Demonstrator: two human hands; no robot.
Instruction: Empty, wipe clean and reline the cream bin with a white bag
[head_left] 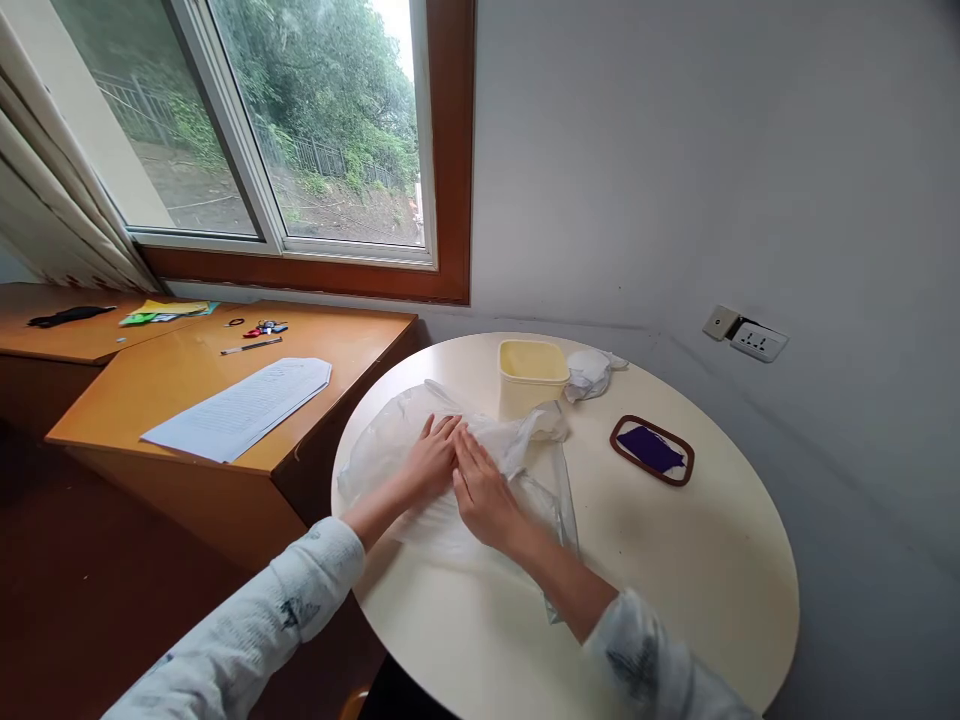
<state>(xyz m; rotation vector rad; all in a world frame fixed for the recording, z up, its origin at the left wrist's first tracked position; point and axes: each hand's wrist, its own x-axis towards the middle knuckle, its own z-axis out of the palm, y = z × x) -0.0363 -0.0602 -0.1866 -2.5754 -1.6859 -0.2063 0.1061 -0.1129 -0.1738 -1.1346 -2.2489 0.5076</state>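
A crumpled, see-through plastic bag (394, 430) lies spread on the left half of a round cream table (682, 590), flattened in places and bunched up toward the yellow container. Whether anything is inside the bag cannot be told through its cloudy folds.

Two bare hands rest on top of it. The left hand (431, 465) lies palm down, its fingers extended and its thumb a little apart. The right hand (486, 495) slants in from the other side, fingers straight and close together, their tips meeting the left hand's fingertips over the bag. Neither hand is closed around anything. Both forearms wear pale, patterned sleeves (307, 580).

Just behind the bag stands a pale yellow container (523, 399), upright and uncovered. Its inner walls show at the top; what lies at the bottom cannot be made out. Beside it, on the right, is a crumpled white bundle (589, 374).

Nearer the table's right edge lies a brown-rimmed, rounded rectangular piece (679, 481), flat on the surface. A scrap of deep purple material (651, 449) sits within its rim.

Left of the table, a wooden desk (172, 355) carries printed sheets (244, 408), a pen (252, 345), and a small cluster of keys (266, 328). Behind it, a window (322, 130) looks onto greenery.
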